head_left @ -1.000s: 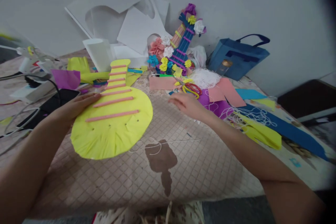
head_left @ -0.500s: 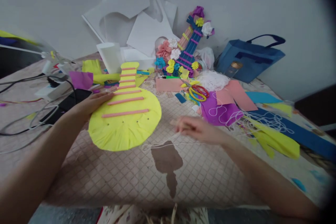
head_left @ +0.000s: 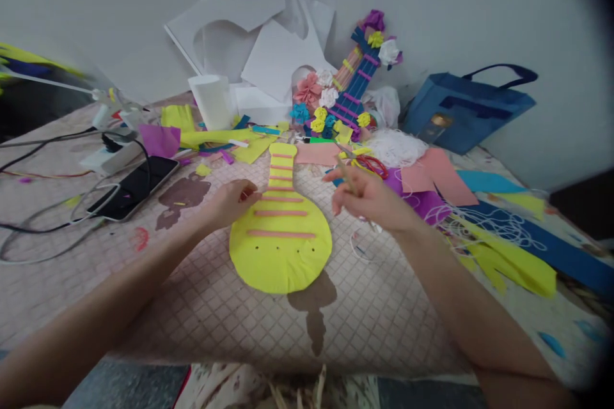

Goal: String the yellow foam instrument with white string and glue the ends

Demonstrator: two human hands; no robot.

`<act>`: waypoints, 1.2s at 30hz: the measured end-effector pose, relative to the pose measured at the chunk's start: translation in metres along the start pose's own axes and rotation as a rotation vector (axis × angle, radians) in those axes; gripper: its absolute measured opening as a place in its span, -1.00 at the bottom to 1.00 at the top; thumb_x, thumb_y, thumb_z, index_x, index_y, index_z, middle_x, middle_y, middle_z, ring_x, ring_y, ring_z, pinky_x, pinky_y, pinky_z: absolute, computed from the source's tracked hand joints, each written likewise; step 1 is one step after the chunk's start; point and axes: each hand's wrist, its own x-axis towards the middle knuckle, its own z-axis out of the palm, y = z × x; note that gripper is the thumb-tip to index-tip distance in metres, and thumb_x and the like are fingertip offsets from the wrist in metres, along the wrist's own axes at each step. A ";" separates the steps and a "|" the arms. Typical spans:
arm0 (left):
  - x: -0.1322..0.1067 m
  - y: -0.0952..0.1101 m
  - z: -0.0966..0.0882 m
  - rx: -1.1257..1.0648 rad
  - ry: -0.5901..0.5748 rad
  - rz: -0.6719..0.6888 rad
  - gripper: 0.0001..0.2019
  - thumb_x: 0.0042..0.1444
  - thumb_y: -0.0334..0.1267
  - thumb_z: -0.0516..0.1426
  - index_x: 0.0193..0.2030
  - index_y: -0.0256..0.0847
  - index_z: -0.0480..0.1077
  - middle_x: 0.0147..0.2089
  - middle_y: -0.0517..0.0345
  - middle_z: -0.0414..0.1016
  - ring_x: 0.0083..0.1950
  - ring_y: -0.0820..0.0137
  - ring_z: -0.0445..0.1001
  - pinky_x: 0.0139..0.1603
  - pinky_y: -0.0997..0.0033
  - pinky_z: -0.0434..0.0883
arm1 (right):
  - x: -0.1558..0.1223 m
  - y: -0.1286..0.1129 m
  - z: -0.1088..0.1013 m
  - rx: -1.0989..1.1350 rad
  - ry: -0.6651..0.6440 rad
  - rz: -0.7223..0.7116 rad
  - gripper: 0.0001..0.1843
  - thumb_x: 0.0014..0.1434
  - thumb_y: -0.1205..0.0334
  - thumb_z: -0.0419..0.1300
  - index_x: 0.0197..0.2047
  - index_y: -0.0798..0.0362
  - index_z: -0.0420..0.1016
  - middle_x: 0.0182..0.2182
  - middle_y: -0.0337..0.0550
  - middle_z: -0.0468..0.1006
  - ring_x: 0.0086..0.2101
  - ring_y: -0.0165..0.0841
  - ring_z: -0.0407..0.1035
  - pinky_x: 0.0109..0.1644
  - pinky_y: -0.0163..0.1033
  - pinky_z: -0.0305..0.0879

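To my left lay a black smartphone (head_left: 128, 199) near a white power strip (head_left: 109, 161); ahead of me, cut-out white boards (head_left: 281, 61) leaned against the wall (head_left: 446, 6), and a blue tote bag (head_left: 472, 128) stood to my right.

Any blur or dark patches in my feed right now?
Head view: soft, fairly even light; black fills the upper right corner; the yellow guitar reads clearly; blue patches at lower right look smeared; the thin stick in the right hand is too soft to identify.
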 end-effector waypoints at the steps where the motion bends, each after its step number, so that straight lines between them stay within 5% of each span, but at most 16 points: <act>1: -0.003 0.003 -0.004 0.056 0.045 0.055 -0.69 0.11 -0.08 0.06 -0.20 -0.30 0.40 -0.20 -0.06 0.46 -0.20 0.26 0.44 -0.23 0.31 0.38 | 0.003 0.009 0.009 0.041 -0.068 0.036 -0.69 0.14 0.20 0.16 -0.04 0.03 0.26 -0.55 -0.32 0.46 -0.70 -0.58 0.01 -0.63 -0.39 -0.09; 3: -0.009 0.016 -0.008 0.024 0.047 0.133 -0.68 0.11 -0.09 0.07 -0.14 -0.30 0.38 -0.13 -0.08 0.45 -0.19 0.28 0.45 -0.22 0.31 0.40 | 0.008 0.023 0.020 0.105 -0.147 0.084 -0.70 0.15 0.18 0.16 -0.07 0.04 0.23 -0.55 -0.33 0.46 -0.69 -0.60 0.02 -0.63 -0.41 -0.10; 7: -0.019 0.050 0.004 -0.248 -0.165 0.217 -0.68 0.04 -0.12 0.17 -0.11 -0.25 0.38 -0.10 0.01 0.48 -0.29 0.40 0.48 -0.31 0.42 0.43 | 0.011 0.030 0.026 0.171 -0.183 0.114 -0.68 0.12 0.13 0.19 -0.13 0.05 0.18 -0.56 -0.33 0.47 -0.70 -0.61 0.02 -0.63 -0.43 -0.12; 12: -0.011 0.073 0.029 -0.299 -0.171 0.272 -0.85 0.05 -0.23 0.17 -0.28 -0.27 0.42 -0.36 0.12 0.50 -0.44 0.48 0.42 -0.45 0.52 0.33 | 0.009 0.026 0.026 0.163 -0.163 0.127 -0.69 0.11 0.14 0.20 -0.17 0.05 0.18 -0.57 -0.34 0.46 -0.69 -0.60 0.03 -0.61 -0.44 -0.10; 18: -0.007 0.069 0.032 -0.360 -0.190 0.269 -0.84 0.08 -0.26 0.13 -0.45 -0.30 0.40 -0.53 0.18 0.43 -0.53 0.53 0.34 -0.54 0.57 0.24 | 0.006 0.031 0.016 -0.026 -0.158 0.085 -0.71 0.14 0.12 0.17 -0.11 0.07 0.28 -0.54 -0.33 0.37 -0.60 -0.55 0.10 -0.54 -0.40 -0.03; 23: -0.013 0.063 0.028 -0.377 -0.271 0.180 -0.77 0.14 -0.22 0.08 -0.42 -0.31 0.44 -0.57 0.18 0.43 -0.58 0.53 0.39 -0.55 0.58 0.31 | 0.002 0.028 0.000 -0.382 -0.071 0.042 -0.79 0.11 0.12 0.19 -0.37 0.11 0.37 -0.54 -0.30 0.26 -0.52 -0.50 0.09 -0.45 -0.36 0.00; 28: -0.013 0.060 0.027 -0.483 -0.340 0.115 -0.79 0.12 -0.23 0.10 -0.44 -0.30 0.45 -0.55 0.13 0.50 -0.52 0.47 0.49 -0.46 0.52 0.44 | -0.002 0.016 -0.018 -0.476 -0.020 0.016 -0.75 0.16 0.09 0.13 -0.43 0.10 0.34 -0.55 -0.30 0.20 -0.52 -0.48 0.08 -0.45 -0.34 -0.02; 36: -0.012 0.044 0.003 -0.357 -0.395 0.025 -0.79 -0.02 -0.17 0.23 -0.50 -0.25 0.39 -0.58 0.18 0.48 -0.59 0.47 0.44 -0.57 0.54 0.38 | 0.003 0.022 -0.019 -0.578 -0.196 0.030 -0.74 0.18 0.10 0.10 -0.44 0.09 0.33 -0.57 -0.29 0.25 -0.52 -0.47 0.11 -0.44 -0.34 -0.02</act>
